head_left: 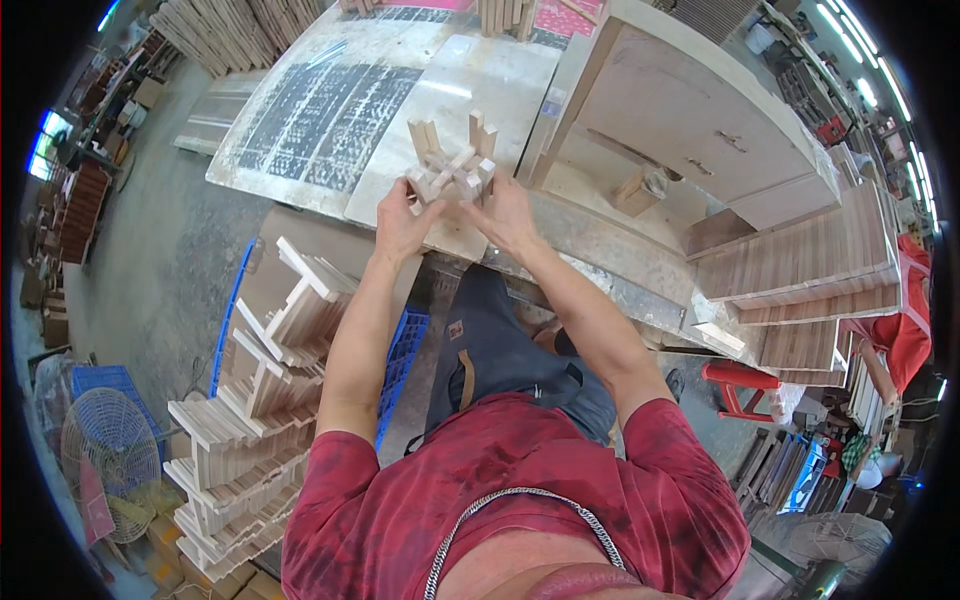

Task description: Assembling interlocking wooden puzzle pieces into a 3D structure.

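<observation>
Over the near edge of the worktable (405, 180), a cluster of short, light wooden pieces (450, 178) is held between my two hands. Some pieces stand upright at its far side, and others lie crossed in the middle with square ends showing. My left hand (403, 222) grips the cluster's left side, thumb toward me. On the opposite side my right hand (508, 212) closes round it, its thumb near the other one. Most of the fingertips are hidden behind the wood, and how the pieces join cannot be made out.
A tall stack of wooden strips (265, 400) stands left of me, beside blue plastic crates (402, 365). A large wooden cabinet-like box (690, 130) covers the table's right side. Further right are a red stool (740, 388) and another person in red (910, 315). A fan (108, 450) stands far left.
</observation>
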A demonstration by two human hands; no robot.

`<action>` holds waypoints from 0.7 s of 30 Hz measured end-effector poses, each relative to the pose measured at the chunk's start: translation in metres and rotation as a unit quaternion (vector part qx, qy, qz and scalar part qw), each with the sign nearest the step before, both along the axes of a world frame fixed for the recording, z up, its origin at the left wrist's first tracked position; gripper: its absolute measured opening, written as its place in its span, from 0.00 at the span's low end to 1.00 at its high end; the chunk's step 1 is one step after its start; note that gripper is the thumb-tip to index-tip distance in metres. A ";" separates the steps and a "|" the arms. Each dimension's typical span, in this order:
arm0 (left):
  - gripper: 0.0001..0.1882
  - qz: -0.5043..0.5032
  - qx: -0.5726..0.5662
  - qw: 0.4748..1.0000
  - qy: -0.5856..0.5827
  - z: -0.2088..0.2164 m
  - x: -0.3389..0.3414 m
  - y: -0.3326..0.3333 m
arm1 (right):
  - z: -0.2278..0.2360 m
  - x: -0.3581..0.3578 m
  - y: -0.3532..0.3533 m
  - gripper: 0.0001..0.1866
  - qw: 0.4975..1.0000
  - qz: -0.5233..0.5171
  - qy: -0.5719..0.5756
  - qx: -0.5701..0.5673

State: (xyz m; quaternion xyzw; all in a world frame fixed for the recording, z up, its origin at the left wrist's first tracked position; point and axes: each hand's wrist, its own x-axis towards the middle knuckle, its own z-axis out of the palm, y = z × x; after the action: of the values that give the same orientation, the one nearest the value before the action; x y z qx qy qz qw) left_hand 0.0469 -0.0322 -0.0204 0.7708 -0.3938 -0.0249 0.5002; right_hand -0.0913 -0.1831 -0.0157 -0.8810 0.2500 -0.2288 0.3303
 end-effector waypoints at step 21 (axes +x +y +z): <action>0.33 -0.001 -0.055 0.994 0.094 -0.032 0.024 0.020 | 0.273 -0.483 -0.086 0.16 0.793 -0.464 -0.256 -0.300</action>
State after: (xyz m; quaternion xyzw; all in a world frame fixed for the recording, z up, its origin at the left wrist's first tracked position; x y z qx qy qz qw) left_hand 0.0709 -0.0122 -0.0522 0.7358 -0.3465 -0.0763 0.5768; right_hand -0.5741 -0.2694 0.2570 -0.6232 0.4539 -0.6353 -0.0444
